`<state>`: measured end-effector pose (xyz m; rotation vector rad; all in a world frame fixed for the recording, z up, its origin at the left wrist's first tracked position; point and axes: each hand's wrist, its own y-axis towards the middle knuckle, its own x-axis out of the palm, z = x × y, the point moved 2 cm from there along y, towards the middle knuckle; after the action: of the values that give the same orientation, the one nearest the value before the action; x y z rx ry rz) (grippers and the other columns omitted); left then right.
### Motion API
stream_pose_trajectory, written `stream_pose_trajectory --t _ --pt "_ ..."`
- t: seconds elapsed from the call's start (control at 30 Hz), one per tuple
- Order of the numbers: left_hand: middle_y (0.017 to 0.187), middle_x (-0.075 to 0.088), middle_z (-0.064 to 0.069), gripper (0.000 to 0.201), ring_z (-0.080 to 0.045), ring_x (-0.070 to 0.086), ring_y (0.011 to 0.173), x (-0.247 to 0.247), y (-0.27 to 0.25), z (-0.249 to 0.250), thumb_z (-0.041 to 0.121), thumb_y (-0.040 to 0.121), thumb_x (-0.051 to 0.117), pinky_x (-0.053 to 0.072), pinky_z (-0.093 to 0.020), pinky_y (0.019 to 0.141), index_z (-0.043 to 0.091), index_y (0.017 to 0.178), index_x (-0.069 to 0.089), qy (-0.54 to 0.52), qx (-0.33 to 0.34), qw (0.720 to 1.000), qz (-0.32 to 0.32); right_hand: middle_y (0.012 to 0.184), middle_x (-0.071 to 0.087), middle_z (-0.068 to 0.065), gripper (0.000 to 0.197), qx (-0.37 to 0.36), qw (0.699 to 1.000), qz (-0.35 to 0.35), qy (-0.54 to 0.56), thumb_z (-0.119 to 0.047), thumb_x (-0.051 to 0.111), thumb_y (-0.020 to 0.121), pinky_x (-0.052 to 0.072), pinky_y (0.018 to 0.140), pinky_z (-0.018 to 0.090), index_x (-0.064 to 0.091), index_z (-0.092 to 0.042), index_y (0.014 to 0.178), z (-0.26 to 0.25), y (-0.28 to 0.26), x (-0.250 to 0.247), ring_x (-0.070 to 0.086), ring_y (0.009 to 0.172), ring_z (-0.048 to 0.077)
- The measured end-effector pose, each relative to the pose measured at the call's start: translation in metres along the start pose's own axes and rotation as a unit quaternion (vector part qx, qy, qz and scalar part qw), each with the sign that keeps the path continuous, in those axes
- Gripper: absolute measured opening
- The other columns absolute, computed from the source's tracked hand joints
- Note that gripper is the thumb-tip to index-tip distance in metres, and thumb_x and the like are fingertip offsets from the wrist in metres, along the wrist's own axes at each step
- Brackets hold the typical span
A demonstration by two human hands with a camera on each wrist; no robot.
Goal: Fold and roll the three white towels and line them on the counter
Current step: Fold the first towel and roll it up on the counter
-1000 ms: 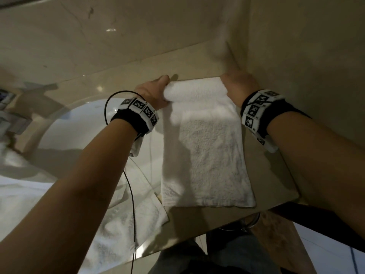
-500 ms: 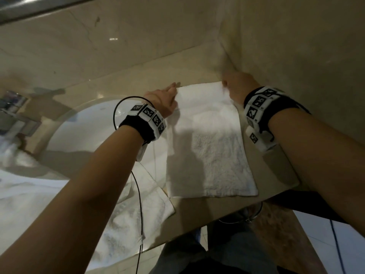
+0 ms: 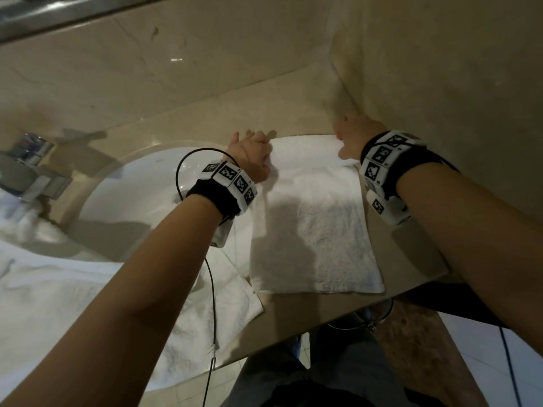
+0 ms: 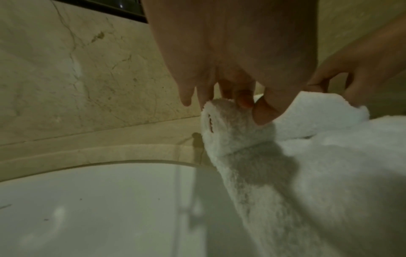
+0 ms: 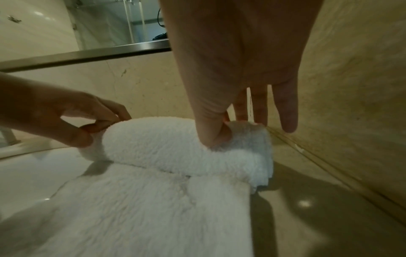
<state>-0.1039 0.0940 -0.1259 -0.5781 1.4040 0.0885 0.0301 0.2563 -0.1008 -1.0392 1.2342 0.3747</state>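
White towel [image 3: 317, 227] flat on the beige bench [image 3: 411, 259], near its right end, close to the side wall [image 3: 440, 83]; near edge of towel just short of the bench's front edge, left edge overlapping the sink [image 3: 132, 201] rim. Far end of towel turned over into a short, thick roll [image 5: 175, 147] lying parallel to the bench's back edge.

Left hand [image 3: 249, 157] at the roll's left end: grip pinching the cloth between thumb and curled fingers [image 4: 243, 99]. Right hand [image 3: 352, 139] at the roll's right end, next to the wall: thumb [image 5: 211, 132] pressed into the roll, pinching the corner against the index finger; other fingers straight, pointing down past the roll's end. Both grips grasping the towel.

More white towelling [image 3: 88, 304] heaped across the sink's near side and the bench's front left; number of pieces not clear. Chrome tap [image 3: 26, 168] at far left. Marker bands on both wrists, black cable [image 3: 211, 289] trailing from the left one.
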Motion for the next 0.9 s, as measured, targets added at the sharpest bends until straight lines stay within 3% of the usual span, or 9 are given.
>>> stream_pose_trajectory --t 0.07,0.13,0.27,0.4,0.57,0.7,0.77,0.83,0.9 --pt "0.133 0.046 -0.004 0.028 -0.026 0.051 0.117 -0.002 -0.002 0.0 0.015 0.09 0.04 0.032 -0.038 0.105 0.009 0.111 0.059 -0.033 0.004 0.999 0.027 0.127 0.046 0.018 0.04 0.002 1.0 0.002 0.005 -0.013 0.06 0.087 0.042 0.089 0.039 0.043 -0.004 0.121 0.0 -0.004 0.004 0.048 0.113 0.034" --pt "0.123 0.052 -0.009 0.024 -0.031 0.057 0.101 -0.004 -0.003 0.0 0.012 0.089 0.043 0.043 -0.035 0.087 0.004 0.103 0.06 -0.057 0.003 0.997 0.047 0.127 0.046 0.018 0.041 0.01 1.0 0.005 0.024 -0.011 0.06 0.087 0.041 0.091 0.039 0.042 -0.003 0.123 -0.002 -0.008 0.008 0.047 0.114 0.034" --pt "0.117 0.051 -0.012 0.037 -0.034 0.057 0.097 -0.007 -0.001 0.003 0.011 0.086 0.055 0.041 -0.035 0.075 0.006 0.122 0.046 -0.086 -0.039 0.995 0.041 0.126 0.046 0.017 0.043 0.009 1.0 0.029 0.004 -0.01 0.063 0.084 0.043 0.086 0.038 0.042 -0.004 0.121 -0.006 -0.014 0.013 0.048 0.114 0.033" --pt "0.118 0.047 -0.009 0.067 -0.031 0.058 0.099 -0.003 0.001 0.003 0.014 0.075 0.072 0.046 -0.035 0.081 0.018 0.134 0.041 -0.076 -0.043 0.996 0.008 0.13 0.039 0.017 0.039 -0.005 0.999 0.043 -0.028 -0.008 0.062 0.083 0.041 0.082 0.036 0.046 -0.002 0.118 -0.006 -0.025 0.023 0.04 0.12 0.032" --pt "0.123 0.04 -0.012 0.061 -0.031 0.046 0.111 0.001 -0.005 0.006 0.015 0.076 0.07 0.044 -0.037 0.091 0.019 0.133 0.049 -0.024 -0.012 1.0 0.004 0.124 0.041 0.016 0.029 -0.009 0.995 0.095 -0.029 0.001 0.053 0.083 0.038 0.072 0.036 0.051 -0.001 0.112 -0.006 -0.038 0.034 0.036 0.119 0.032" --pt "0.153 0.018 -0.011 0.073 -0.037 0.026 0.134 0.015 -0.015 0.005 0.009 0.084 0.058 0.032 -0.042 0.109 0.026 0.147 0.026 -0.035 -0.006 0.999 -0.012 0.126 0.041 0.021 0.03 -0.009 0.993 0.12 -0.018 0.007 0.04 0.086 0.035 0.07 0.035 0.052 0.002 0.114 -0.011 -0.045 0.039 0.038 0.118 0.034" --pt "0.158 0.006 -0.01 0.077 -0.036 0.025 0.139 0.023 -0.021 0.004 0.008 0.085 0.056 0.031 -0.044 0.111 0.029 0.148 0.018 -0.078 -0.016 0.997 -0.021 0.127 0.041 0.021 0.032 -0.013 0.992 0.121 -0.018 0.009 0.037 0.086 0.034 0.07 0.034 0.051 0.003 0.114 -0.012 -0.049 0.04 0.039 0.118 0.035" --pt "0.159 0.003 -0.006 0.074 -0.032 0.034 0.137 0.025 -0.025 0.005 0.018 0.088 0.056 0.037 -0.041 0.108 0.031 0.149 0.015 -0.096 -0.026 0.995 -0.02 0.126 0.04 0.022 0.032 -0.015 0.992 0.122 -0.02 0.009 0.038 0.086 0.037 0.072 0.036 0.051 0.003 0.115 -0.011 -0.052 0.04 0.039 0.117 0.035" --pt "0.159 0.002 0.002 0.07 -0.029 0.036 0.136 0.021 -0.03 0.006 0.039 0.091 0.052 0.038 -0.044 0.106 0.036 0.148 0.011 -0.065 -0.036 0.997 -0.023 0.125 0.041 0.022 0.031 -0.013 0.993 0.113 -0.026 0.009 0.043 0.085 0.039 0.074 0.037 0.05 0.003 0.114 -0.012 -0.057 0.042 0.04 0.116 0.036"
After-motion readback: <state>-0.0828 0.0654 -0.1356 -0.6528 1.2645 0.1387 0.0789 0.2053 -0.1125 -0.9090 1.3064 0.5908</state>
